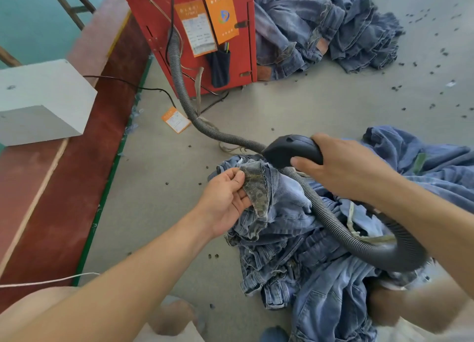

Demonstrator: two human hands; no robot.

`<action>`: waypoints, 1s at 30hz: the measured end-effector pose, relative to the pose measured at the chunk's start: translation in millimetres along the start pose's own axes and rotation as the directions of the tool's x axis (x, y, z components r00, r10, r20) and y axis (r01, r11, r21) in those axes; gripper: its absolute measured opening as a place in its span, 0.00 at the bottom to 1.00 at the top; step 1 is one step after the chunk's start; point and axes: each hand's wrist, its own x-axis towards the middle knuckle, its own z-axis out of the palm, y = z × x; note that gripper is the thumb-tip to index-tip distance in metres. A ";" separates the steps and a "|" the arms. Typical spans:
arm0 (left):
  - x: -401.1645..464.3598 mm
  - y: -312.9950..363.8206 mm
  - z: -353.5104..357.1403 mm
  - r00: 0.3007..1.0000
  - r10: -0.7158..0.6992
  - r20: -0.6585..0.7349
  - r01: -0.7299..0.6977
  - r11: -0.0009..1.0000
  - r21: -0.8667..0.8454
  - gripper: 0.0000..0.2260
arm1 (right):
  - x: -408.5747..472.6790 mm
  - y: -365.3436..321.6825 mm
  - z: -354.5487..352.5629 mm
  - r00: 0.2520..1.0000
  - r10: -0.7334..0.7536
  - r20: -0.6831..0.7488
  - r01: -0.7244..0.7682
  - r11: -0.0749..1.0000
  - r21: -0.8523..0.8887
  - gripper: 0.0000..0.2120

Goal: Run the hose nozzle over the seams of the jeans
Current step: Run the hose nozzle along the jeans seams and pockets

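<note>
At the far left a pale grey block (43,95) sits on a red-brown ledge (84,146) with a green edge, beside the grey floor (320,105). Further in stands a red machine (189,34) carrying orange paper tags (221,13), and a ribbed grey hose (179,85) runs from it down across the floor. A loose orange tag (176,119) lies on the floor just beside the hose. The left hand (225,203) pinches a turned-out piece of patterned pocket lining (256,190) between thumb and fingers, lifting it off the jeans (295,239), which lie crumpled on the floor in front of the person. To its right the right hand (343,167) has its grip curled around the black nozzle handle (289,149), which hovers just above the lifted lining at the top of the jeans; the hose loops back under that forearm. A second heap of denim (328,26) lies well apart at the upper right, with small dark scraps (433,105) scattered around it
</note>
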 end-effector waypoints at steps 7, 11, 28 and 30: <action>1.3 -3.3 -0.2 1.000 -0.004 -0.020 0.007 0.988 0.151 0.13 | -9.2 -6.1 4.7 0.993 0.008 0.121 -0.012 0.999 0.033 0.13; 3.0 -5.0 -2.9 0.996 -0.070 -0.051 0.078 0.976 0.201 0.17 | 3.3 1.7 -5.5 0.993 0.103 0.063 -0.112 0.980 0.162 0.12; 1.9 -17.1 0.7 0.992 0.072 -0.103 -0.034 0.943 0.330 0.10 | 6.1 0.6 -4.5 0.976 0.177 0.126 -0.209 0.925 0.317 0.12; 3.0 -14.1 -0.6 0.993 0.074 -0.097 -0.042 0.951 0.307 0.11 | 0.1 6.4 -9.8 0.970 0.151 0.190 -0.215 0.896 0.389 0.11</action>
